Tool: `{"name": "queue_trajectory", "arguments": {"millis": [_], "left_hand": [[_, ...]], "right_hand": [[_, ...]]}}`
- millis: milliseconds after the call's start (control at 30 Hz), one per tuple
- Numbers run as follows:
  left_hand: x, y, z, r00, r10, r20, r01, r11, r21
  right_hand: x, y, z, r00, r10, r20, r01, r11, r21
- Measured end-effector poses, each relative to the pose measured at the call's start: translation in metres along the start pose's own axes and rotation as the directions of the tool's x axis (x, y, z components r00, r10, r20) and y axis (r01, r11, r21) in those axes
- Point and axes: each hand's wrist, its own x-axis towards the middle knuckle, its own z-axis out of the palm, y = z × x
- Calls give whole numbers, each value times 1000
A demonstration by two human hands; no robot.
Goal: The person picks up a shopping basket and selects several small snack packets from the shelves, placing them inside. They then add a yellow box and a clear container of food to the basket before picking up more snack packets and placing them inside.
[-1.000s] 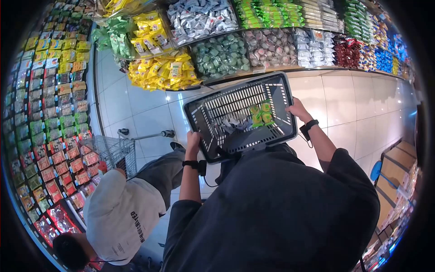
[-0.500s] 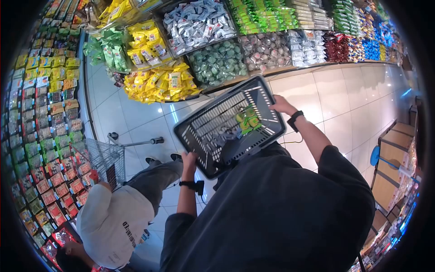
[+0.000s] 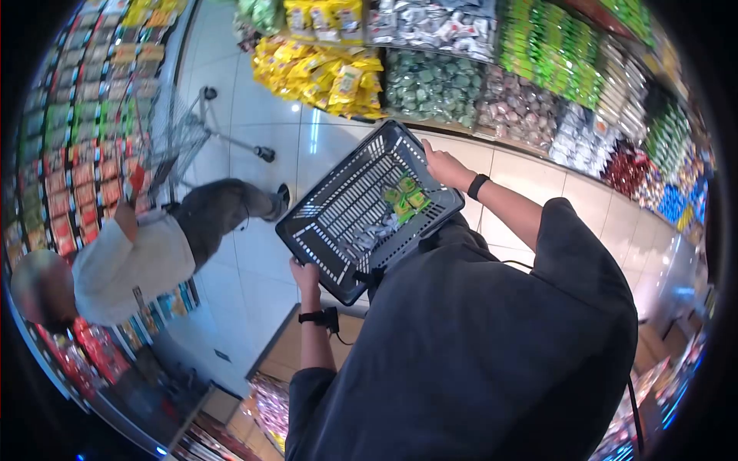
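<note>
A dark grey slotted shopping basket (image 3: 319, 257) hangs tilted in front of my body. Closed on its near-left rim is my left hand (image 3: 306, 275), a black band on its wrist. My right hand (image 3: 448, 167) grips the rim at the opposite, far-right end, also with a black band on the wrist. Inside the basket lie several small green-and-yellow packets (image 3: 409, 201) towards the right. Beside them is a heap of silvery-grey packets (image 3: 375, 232). The fingers under the rim are partly hidden.
Bins with yellow packets (image 3: 323, 77), dark green wrapped pieces (image 3: 433, 88) and bright green packets (image 3: 547, 55) stand beyond the basket. At left, a person (image 3: 138, 265) in a light top stands by a wire shopping cart (image 3: 173, 142). Packed shelves (image 3: 77, 177) line the far left.
My view has turned, so the bins shift right and upward. The basket sits slightly further left, still held in both hands. The other person and the cart appear further left and higher.
</note>
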Motion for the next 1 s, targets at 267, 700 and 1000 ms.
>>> {"name": "queue_trajectory", "arguments": {"millis": [267,700,1000], "left_hand": [[-49,50,-5,936,-202,287,312,852,-420],[-26,74,-2,763,163,625,529,398,-750],[11,105,-9,785,104,611,591,175,-788]], "right_hand": [[8,-130,-30,943,-125,309,-116,747,655],[-8,-278,44,771,-514,375,380,845,377],[65,-67,-49,964,8,-266,-13,1000,-15]]}}
